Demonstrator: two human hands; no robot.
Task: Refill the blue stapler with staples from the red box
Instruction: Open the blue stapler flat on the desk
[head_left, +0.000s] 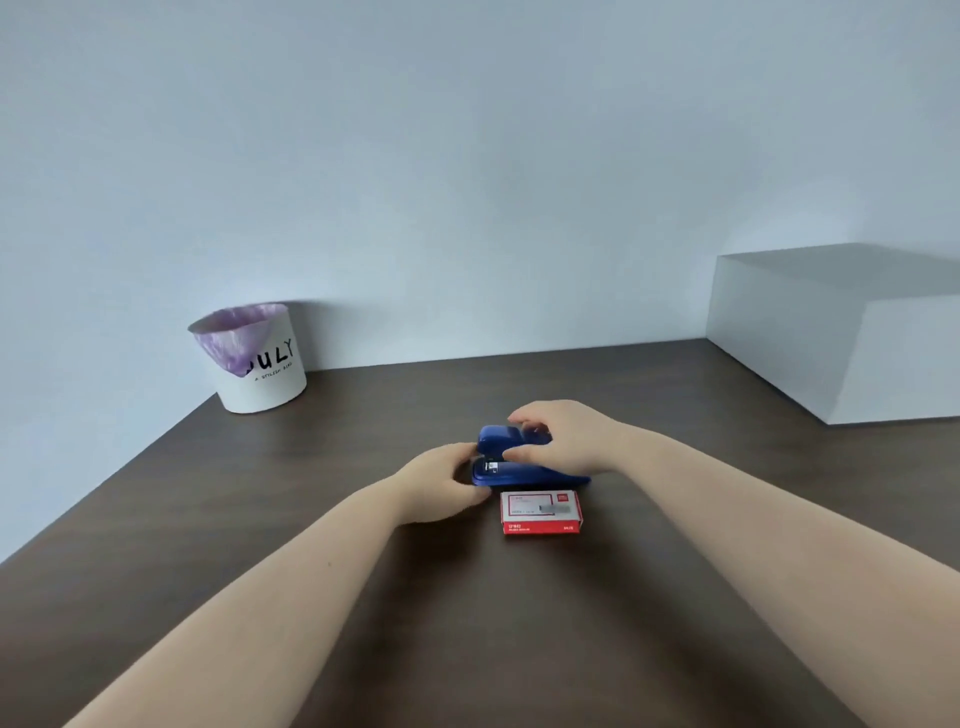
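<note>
The blue stapler (500, 457) lies on the dark wooden table (322, 493), its front end pointing left, with a bit of metal showing between its top and base. My left hand (441, 483) grips the front end of its base. My right hand (563, 436) curls over the stapler's top, fingers wrapped around it and hiding its rear half. The red staple box (540, 513) rests flat and closed on the table just in front of the stapler, untouched by either hand.
A white bin (260, 358) with a purple liner stands at the table's back left corner against the wall. A large white box (841, 332) occupies the back right. The table's left edge runs diagonally toward me.
</note>
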